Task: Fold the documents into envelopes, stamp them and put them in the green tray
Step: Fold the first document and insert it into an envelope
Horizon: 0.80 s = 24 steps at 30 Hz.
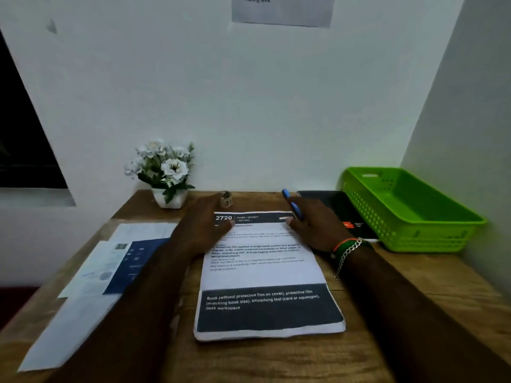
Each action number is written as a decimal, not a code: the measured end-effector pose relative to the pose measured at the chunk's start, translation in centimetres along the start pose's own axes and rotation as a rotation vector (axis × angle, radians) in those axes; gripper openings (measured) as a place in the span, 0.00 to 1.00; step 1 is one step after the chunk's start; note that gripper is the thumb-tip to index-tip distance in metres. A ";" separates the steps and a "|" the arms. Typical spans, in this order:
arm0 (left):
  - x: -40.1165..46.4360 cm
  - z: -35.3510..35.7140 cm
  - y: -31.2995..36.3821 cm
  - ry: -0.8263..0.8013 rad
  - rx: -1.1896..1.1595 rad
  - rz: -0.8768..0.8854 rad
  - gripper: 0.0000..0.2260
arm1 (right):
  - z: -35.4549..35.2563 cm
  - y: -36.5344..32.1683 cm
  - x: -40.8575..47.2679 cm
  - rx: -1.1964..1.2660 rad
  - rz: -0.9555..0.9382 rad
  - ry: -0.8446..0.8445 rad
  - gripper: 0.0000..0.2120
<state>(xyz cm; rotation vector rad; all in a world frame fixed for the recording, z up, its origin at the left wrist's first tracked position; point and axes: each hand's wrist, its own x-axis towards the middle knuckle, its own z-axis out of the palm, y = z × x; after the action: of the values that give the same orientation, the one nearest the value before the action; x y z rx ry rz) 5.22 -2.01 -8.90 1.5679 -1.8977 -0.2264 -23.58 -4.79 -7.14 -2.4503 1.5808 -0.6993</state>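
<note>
A white printed document with dark header and footer bands (262, 272) lies mid-frame on the wooden desk (442, 286), long axis running away from the viewer, header "2720 DESK / STUDY" at the far end. The left hand (204, 225) presses its top edge with flat fingers; the right hand (315, 225) grips a blue pen (290, 201). The green plastic perforated tray (409, 205) sits at right.

Flower pot (169, 199) and green tray (409, 208) flank bare desk (257, 195).
</note>
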 end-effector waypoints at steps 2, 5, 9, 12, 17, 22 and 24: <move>0.1 0.0 -0.4 -0.023 -0.017 -0.014 0.28 | 0.3 0.4 0.4 -0.028 0.004 -0.018 0.25; 0.1 0.4 -1.1 -0.087 0.004 -0.017 0.29 | 1.0 1.1 0.7 -0.073 0.024 -0.046 0.25; 0.3 0.5 -1.3 -0.096 0.007 -0.045 0.32 | 1.8 1.3 0.7 -0.086 0.022 -0.056 0.29; 0.2 0.4 -0.9 -0.076 0.015 -0.063 0.40 | 1.9 1.5 0.9 -0.083 0.012 -0.036 0.29; 0.2 0.0 0.2 -0.045 0.034 -0.039 0.44 | 1.7 1.0 0.9 -0.047 -0.003 0.032 0.32; -0.1 -0.4 1.1 0.030 0.018 -0.034 0.43 | 1.1 0.8 0.8 0.214 -0.057 0.092 0.32; 0.0 -0.6 1.4 0.044 0.009 -0.029 0.38 | 0.8 1.0 0.8 0.251 -0.101 0.115 0.30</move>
<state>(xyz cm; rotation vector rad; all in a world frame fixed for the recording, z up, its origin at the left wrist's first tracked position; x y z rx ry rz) 4.45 -1.47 -7.67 1.5945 -1.8458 -0.1942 -23.75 -6.00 -7.99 -2.3543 1.3189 -1.0057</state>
